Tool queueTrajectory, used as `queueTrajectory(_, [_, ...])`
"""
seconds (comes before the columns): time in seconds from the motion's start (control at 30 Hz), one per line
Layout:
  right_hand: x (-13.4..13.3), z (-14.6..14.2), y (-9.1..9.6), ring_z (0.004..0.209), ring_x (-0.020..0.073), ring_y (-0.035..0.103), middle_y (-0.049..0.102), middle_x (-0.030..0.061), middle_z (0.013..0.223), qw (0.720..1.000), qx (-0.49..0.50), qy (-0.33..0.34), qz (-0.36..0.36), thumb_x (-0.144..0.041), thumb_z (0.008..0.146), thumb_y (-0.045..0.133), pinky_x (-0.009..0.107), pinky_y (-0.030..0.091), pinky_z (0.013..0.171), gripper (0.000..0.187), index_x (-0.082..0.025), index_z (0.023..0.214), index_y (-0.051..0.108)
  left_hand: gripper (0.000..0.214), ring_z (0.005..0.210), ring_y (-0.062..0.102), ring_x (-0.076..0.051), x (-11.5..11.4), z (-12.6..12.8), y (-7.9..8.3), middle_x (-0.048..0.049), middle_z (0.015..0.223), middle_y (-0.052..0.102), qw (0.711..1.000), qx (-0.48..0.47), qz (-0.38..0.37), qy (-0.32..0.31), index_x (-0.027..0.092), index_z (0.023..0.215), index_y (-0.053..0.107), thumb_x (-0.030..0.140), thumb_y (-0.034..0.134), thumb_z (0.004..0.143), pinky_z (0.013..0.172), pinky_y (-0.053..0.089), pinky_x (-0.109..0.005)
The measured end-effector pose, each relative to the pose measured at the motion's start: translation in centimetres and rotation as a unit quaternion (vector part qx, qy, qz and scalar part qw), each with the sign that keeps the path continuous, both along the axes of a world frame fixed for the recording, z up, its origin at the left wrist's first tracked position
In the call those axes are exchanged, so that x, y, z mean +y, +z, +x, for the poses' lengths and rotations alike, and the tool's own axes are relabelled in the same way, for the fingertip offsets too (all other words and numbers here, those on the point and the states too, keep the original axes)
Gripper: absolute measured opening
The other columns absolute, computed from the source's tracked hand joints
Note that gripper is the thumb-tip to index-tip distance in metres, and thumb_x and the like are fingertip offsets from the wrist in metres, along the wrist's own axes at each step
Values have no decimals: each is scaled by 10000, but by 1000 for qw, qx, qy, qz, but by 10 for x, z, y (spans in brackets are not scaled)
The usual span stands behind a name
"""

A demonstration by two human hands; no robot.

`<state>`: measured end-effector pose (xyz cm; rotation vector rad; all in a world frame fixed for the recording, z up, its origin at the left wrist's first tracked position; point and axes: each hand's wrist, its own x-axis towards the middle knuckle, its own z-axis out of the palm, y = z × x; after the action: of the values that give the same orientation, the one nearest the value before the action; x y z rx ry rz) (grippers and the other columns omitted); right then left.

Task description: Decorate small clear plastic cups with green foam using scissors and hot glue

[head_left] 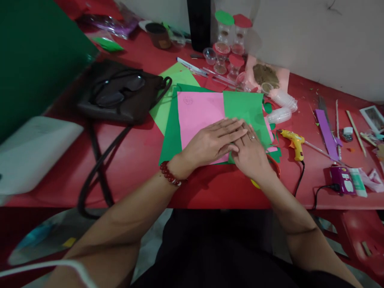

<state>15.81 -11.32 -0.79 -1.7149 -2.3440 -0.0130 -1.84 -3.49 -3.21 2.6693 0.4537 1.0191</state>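
Observation:
My left hand (211, 142) lies flat with fingers stretched out on a pink paper sheet (196, 114); a red bead bracelet is on that wrist. My right hand (250, 154) rests palm down beside it, fingers partly under the left hand's fingertips, on a green paper sheet (244, 108) that overlaps the pink one. A ring shows on the right hand. Both sheets lie on a larger dark green sheet (171, 132) and a light green sheet (168, 90) on the red table (132, 160).
A black bag (120, 96) with long straps lies at the left. A yellow glue gun (295, 144) with a black cord sits at the right, by a purple device (342, 180), sticks and purple strips. Plastic cup hourglasses (231, 44), pens and clear cups stand at the back.

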Motion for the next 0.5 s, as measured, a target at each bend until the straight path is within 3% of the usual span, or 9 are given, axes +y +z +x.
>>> queueTrajectory(0.5, [-1, -1, 1, 1629, 310, 327, 501, 215, 1647, 999, 20, 10, -23, -105, 918, 487, 585, 235, 1360, 657, -32, 1571, 476, 483, 1567, 441, -217, 0, 4, -9, -118, 1625, 551, 999, -42, 3, 8, 234, 1577, 507, 368, 424, 1121, 1285, 429, -500])
